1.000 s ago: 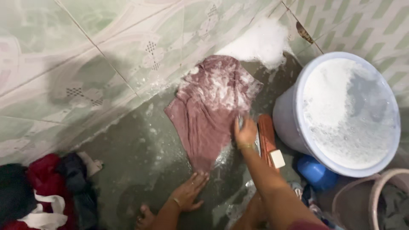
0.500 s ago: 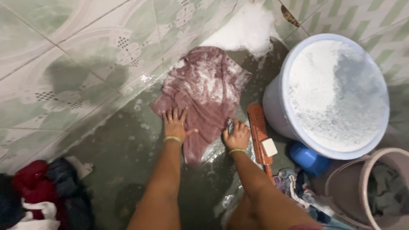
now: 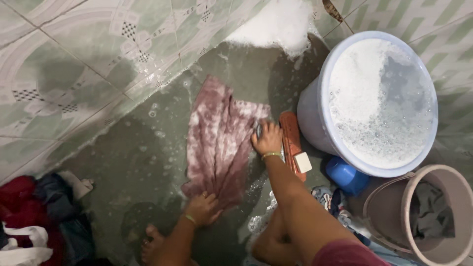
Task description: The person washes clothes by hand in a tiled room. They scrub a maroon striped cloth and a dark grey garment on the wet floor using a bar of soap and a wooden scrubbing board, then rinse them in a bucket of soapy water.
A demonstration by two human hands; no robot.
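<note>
Nearby, sudsy bucket (image 3: 315,118), orange brush (image 3: 290,143), soap bar (image 3: 302,162).

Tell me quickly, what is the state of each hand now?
Left hand: closed, gripping the near end of the soapy pink cloth.
Right hand: curled at the cloth's right edge; what it holds cannot be told.

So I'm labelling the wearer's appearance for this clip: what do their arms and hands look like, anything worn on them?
Both forearms are bare, with no gloves on either hand. The left hand has a thin yellow-green bangle at the wrist, and the right hand wears a similar thin yellowish bangle. A dark red sleeve edge shows on the right upper arm at the bottom of the frame.
</note>
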